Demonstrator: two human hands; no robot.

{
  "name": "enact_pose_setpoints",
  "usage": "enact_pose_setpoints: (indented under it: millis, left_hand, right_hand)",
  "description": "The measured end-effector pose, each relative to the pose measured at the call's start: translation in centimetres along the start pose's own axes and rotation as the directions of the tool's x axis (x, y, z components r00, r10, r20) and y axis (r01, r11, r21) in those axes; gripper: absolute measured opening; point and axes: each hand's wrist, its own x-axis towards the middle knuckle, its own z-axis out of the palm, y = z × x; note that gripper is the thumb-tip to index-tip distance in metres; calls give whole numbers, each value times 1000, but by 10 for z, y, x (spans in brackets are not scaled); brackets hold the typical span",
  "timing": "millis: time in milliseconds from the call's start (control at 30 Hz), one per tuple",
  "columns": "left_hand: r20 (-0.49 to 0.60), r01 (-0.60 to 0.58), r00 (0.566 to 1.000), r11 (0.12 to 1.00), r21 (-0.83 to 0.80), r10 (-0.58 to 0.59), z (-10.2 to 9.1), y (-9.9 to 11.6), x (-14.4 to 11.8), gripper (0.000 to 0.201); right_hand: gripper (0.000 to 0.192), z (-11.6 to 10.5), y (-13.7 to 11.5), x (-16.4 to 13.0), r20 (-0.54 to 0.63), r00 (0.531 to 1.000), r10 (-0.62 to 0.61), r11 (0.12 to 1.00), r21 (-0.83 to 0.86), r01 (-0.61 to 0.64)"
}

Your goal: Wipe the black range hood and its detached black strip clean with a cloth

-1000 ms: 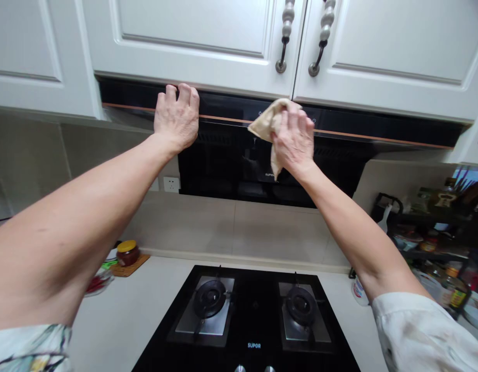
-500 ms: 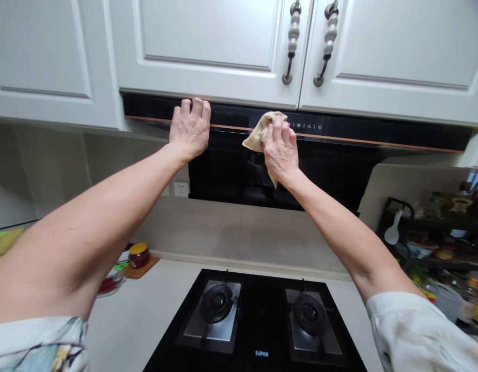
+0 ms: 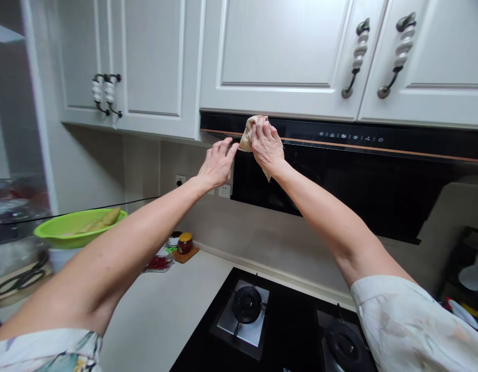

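- While my right hand (image 3: 266,145) stays clenched around the beige cloth (image 3: 248,135), it now presses at the left end of the black range hood (image 3: 339,170), at about 12 o'clock in my view; earlier it sat nearer the middle.
- My left hand (image 3: 217,164) has let go of the hood's edge: fingers loose and spread, holding nothing, just at 9 o'clock of the cloth.
- A green bowl (image 3: 68,230) has come into sight at 9 o'clock, a lidded jar (image 3: 185,243) beyond it.

Both arms raised, left hand (image 3: 217,164) open, right hand (image 3: 266,145) seemingly clenched
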Motion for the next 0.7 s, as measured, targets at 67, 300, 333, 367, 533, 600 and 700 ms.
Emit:
enact_pose_setpoints:
  millis: [67,300,333,367,533,600,700]
  left_hand:
    - [41,4,999,1000,31,-5,-3,-1,-14,86]
    - [132,-7,991,992,124,-9,-13,-10,-46,67]
    - [132,-2,991,991,132,-16,-13,-12,-49,65]
    - [132,4,991,991,136,-22,-12,-14,-52,63]
    - [118,25,992,994,104,-37,-7,-22,-65,59]
    - [110,41,993,996,78,-50,-5,-23,-68,59]
    - [84,84,993,996,29,-86,-1,-21,-69,59]
  right_hand:
    - [52,7,-15,16,34,999,-18,1000,20,18]
    - [55,32,-69,71,190,972,-141,989,77,129]
    - [55,35,-75,78,210,964,-165,985,83,150]
    - [55,37,-81,84,227,956,-185,982,89,169]
    - [57,43,-93,96,278,931,-235,972,87,220]
    - [57,41,-90,88,281,924,-258,966,87,243]
    - [57,33,-78,63,265,924,-276,961,90,261]
